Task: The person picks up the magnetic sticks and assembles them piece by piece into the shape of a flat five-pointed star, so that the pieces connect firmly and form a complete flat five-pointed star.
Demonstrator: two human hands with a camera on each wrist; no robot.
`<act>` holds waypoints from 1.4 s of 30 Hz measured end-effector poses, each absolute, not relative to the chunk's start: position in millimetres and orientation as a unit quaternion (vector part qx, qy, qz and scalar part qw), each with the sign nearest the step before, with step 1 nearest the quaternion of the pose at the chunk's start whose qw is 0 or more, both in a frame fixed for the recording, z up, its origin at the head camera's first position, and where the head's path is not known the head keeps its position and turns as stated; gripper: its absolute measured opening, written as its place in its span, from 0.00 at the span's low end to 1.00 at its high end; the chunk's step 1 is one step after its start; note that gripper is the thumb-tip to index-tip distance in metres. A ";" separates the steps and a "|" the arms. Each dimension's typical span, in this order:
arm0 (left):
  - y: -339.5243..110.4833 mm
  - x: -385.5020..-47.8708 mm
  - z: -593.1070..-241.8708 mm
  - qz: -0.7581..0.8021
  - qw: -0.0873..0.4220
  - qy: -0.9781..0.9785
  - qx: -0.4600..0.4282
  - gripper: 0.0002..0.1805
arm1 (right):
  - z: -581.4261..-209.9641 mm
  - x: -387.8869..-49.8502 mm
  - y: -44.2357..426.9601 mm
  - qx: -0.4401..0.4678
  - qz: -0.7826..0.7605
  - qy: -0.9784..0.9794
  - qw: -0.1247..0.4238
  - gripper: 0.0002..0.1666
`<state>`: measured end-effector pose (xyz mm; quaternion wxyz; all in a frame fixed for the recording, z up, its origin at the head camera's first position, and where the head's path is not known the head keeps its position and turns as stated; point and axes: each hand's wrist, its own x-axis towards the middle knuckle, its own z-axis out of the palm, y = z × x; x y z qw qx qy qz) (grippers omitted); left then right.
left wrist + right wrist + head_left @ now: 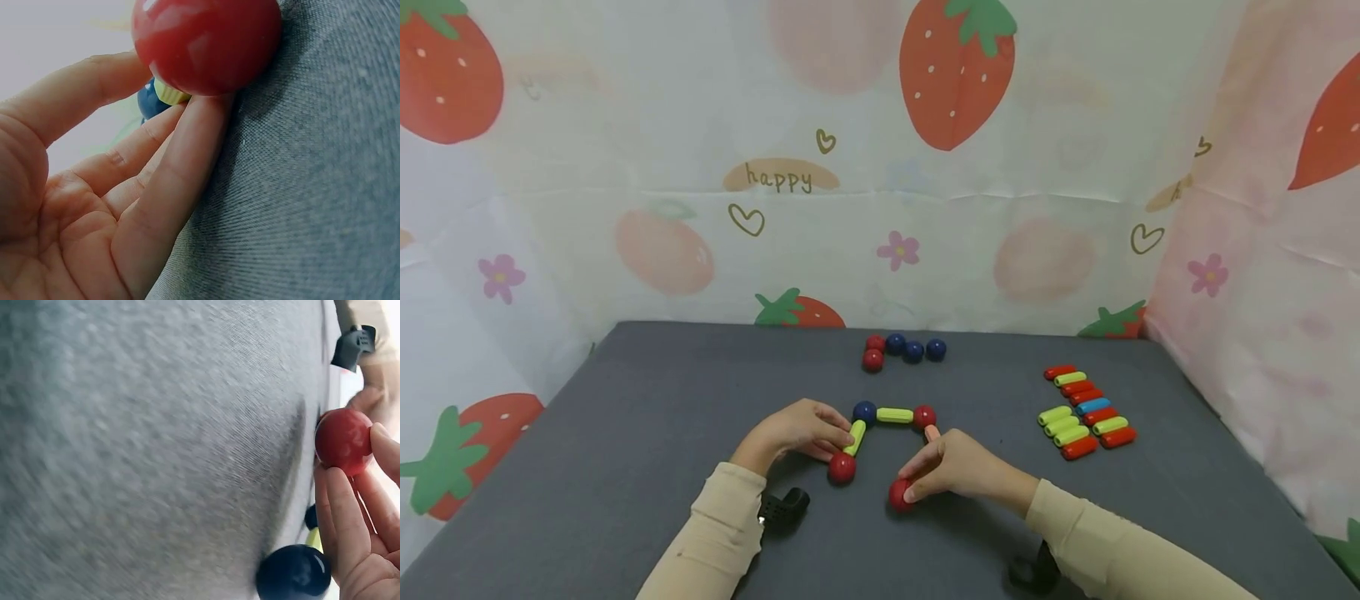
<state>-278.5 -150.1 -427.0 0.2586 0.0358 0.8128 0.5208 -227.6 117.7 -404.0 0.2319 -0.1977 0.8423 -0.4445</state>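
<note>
In the head view my left hand (801, 431) holds a yellow-green rod (856, 437), its fingers also near the red ball (842, 467) on the rod's near end. That red ball (209, 44) hides the fingertips in the left wrist view. A blue ball (864, 412) joins this rod to a second yellow-green rod (895, 415), which ends at another red ball (924, 417). From there a pale orange rod (932, 433) runs under my right hand (958, 468). The right hand pinches a separate red ball (344, 441). Close to it is a dark blue ball (294, 574), not visible in the head view.
Behind the joined pieces lie loose red balls (873, 360) and blue balls (913, 352). Several red rods (1079, 448), yellow-green rods (1071, 436) and one blue rod (1093, 406) lie at the right on the grey table (685, 375). A printed curtain (865, 108) stands behind.
</note>
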 end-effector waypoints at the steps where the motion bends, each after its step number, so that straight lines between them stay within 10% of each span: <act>1: -150.0 -278.7 -427.0 0.521 0.259 0.813 0.035 0.19 | -405.1 -227.3 117.7 -0.197 -0.444 0.842 0.235 0.14; 17: -148.8 -277.1 -423.0 0.526 0.264 0.808 0.039 0.20 | -402.2 -224.0 122.5 -0.186 -0.462 0.834 0.236 0.14; 26: -150.6 -279.3 -424.3 0.525 0.271 0.806 0.042 0.20 | -377.3 -256.2 196.0 -0.122 -0.486 0.854 0.141 0.25; 42: -150.3 -278.4 -425.8 0.525 0.266 0.808 0.033 0.19 | -392.1 -288.8 296.7 -0.048 -0.444 0.886 0.126 0.37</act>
